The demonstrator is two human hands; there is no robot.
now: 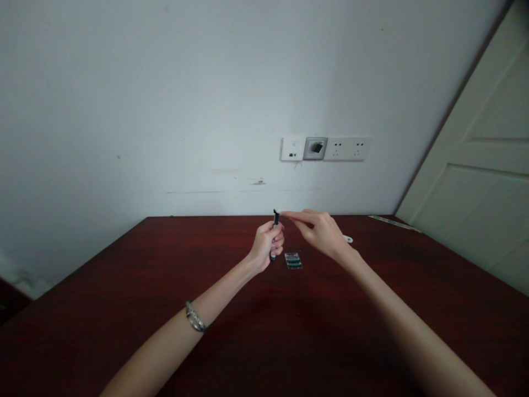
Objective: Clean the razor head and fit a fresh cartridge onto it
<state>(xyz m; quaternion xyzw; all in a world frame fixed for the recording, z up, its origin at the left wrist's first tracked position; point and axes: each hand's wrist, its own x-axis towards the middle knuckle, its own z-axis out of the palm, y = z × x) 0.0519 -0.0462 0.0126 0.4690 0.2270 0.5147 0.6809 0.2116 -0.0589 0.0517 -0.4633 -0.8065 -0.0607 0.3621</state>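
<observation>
Over the worktop [215,298], near its far edge, left hand [263,247] grips slim tool [276,219]; right hand [320,230] at its tip, pinch unclear. We judge tip-handling underway, next needing steady hold.

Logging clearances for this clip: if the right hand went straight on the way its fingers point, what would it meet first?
Likely the dark-headed tool held in the left hand; the right hand seems to touch or nearly touch its top, though depth is unclear.

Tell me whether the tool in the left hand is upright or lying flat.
Roughly upright: the tool points up from the left hand, its dark top above the fist and its lower end below.
</observation>
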